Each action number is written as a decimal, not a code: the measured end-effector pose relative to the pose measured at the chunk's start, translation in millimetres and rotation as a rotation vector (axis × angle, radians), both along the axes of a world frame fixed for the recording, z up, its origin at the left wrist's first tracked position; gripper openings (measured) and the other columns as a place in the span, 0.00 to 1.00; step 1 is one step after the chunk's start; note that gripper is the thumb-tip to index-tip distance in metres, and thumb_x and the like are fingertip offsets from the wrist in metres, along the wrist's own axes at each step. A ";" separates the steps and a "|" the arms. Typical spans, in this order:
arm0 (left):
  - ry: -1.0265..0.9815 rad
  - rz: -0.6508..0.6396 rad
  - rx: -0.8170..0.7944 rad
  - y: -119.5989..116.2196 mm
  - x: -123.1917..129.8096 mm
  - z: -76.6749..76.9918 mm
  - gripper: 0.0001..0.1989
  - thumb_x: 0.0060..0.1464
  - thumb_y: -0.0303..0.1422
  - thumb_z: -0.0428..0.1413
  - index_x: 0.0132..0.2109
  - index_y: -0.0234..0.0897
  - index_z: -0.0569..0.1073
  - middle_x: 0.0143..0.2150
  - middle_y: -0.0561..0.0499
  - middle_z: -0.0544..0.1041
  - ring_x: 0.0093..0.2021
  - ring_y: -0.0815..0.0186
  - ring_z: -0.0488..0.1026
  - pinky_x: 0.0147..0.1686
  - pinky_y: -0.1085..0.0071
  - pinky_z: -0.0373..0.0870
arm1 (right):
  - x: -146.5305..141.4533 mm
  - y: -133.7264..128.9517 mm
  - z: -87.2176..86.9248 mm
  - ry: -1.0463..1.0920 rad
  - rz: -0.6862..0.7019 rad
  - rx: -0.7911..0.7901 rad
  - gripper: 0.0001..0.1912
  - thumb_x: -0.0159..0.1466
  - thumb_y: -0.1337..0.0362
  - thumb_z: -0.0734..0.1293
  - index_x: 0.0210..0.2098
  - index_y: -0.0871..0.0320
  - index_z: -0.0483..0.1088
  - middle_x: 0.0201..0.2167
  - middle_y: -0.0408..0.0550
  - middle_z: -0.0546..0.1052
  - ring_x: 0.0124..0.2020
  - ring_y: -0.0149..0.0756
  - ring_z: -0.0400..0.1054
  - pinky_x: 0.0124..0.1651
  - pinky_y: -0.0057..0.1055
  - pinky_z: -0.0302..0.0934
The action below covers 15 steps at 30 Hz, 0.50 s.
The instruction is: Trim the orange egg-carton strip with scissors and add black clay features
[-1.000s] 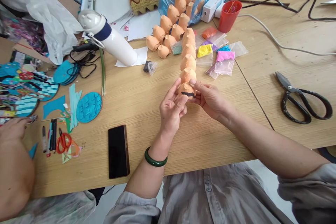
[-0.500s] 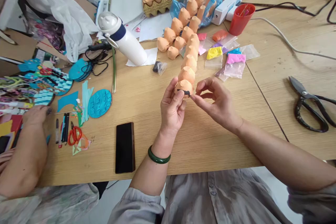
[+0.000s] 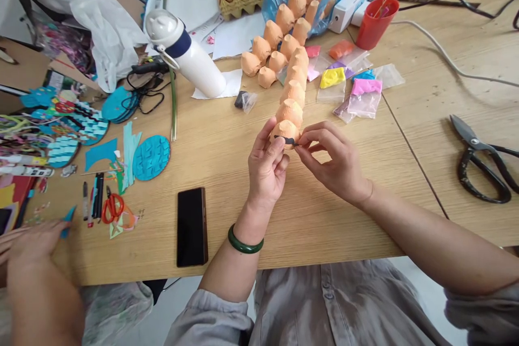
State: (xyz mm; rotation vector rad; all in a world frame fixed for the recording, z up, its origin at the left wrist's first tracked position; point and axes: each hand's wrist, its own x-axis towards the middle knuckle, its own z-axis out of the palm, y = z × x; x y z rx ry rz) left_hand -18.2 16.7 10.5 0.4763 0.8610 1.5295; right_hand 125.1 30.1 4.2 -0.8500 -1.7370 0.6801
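Note:
A strip of orange egg carton cups [image 3: 292, 92] stretches away from me over the table. My left hand [image 3: 267, 167] grips its near end, thumb on the front cup. Across that cup's face runs a thin black strip [image 3: 288, 141], which looks like soft clay. My right hand [image 3: 334, 159] pinches the right end of the black strip between thumb and index finger. Behind the strip stand more cut orange carton cups [image 3: 272, 38] in rows. A lump of black clay in a clear bag [image 3: 244, 100] lies to the left of the strip.
Coloured clay bags [image 3: 366, 88] and a red cup [image 3: 377, 22] are beyond my right hand; black scissors [image 3: 478, 157] lie far right. Left are a phone [image 3: 192, 227], a white bottle [image 3: 190, 62], red scissors [image 3: 112, 206] and another person's hand [image 3: 36, 240].
My right fingers have closed in on the black strip's right end. The other person's hand at the left has come nearer the table's front edge, beside a blue piece.

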 end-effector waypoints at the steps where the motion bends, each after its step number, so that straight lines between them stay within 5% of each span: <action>1: -0.001 -0.003 0.002 -0.2 0.3 0.0 0.17 0.50 0.27 0.70 0.47 0.44 0.83 0.23 0.63 0.62 0.17 0.81 0.48 0.15 0.85 0.51 | 0.3 -0.2 1.3 0.001 -0.018 -0.001 0.01 0.70 0.65 0.68 0.40 0.55 0.70 0.41 0.47 0.75 0.38 0.32 0.73 0.35 0.29 0.77; 15: 0.040 -0.054 -0.050 -3.8 3.4 0.5 0.17 0.55 0.29 0.67 0.51 0.46 0.80 0.28 0.61 0.71 0.17 0.82 0.49 0.16 0.84 0.52 | -3.3 3.1 -2.2 0.323 0.046 -0.384 0.13 0.66 0.55 0.73 0.37 0.56 0.69 0.37 0.45 0.72 0.38 0.32 0.73 0.31 0.26 0.76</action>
